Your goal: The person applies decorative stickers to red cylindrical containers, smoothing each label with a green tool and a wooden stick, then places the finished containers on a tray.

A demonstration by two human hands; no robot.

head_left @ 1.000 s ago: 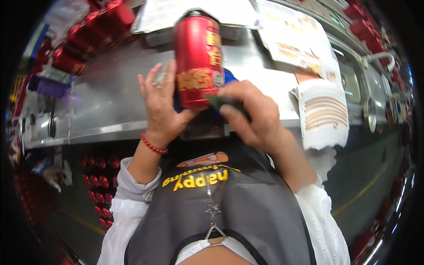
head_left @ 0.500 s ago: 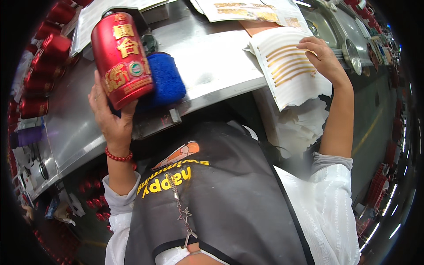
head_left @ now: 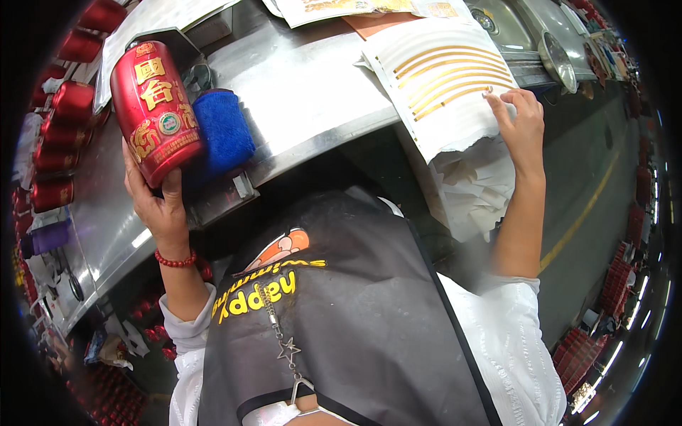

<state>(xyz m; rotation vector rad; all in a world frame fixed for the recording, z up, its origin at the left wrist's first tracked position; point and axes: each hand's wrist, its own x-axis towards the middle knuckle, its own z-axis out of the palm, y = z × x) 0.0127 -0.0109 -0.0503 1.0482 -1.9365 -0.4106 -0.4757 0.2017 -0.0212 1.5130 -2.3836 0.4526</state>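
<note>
My left hand (head_left: 160, 209) is wrapped round the near end of a red bottle (head_left: 155, 110) with gold characters and gold ornament. The bottle lies tilted over the steel table, its far end beside a dark angular stand (head_left: 169, 37). At the right, a white backing sheet (head_left: 455, 131) carries several curved gold sticker strips (head_left: 451, 67) and hangs over the table edge. Thumb and forefinger of my right hand (head_left: 522, 128) pinch at the right end of the lowest strip. A small pale bit shows at the fingertips.
A blue cloth-covered block (head_left: 222, 131) sits right of the bottle. More red bottles (head_left: 64, 145) stand along the left. Printed sheets (head_left: 334, 11) lie at the back. A steel basin (head_left: 501, 28) and round metal lid (head_left: 556, 62) are at the far right. Crumpled white paper (head_left: 476, 188) hangs below the sheet.
My right hand has gone from loosely spread fingers over the strips to a pinch at the lowest strip's end. The view has shifted; my left hand still holds the bottle.
</note>
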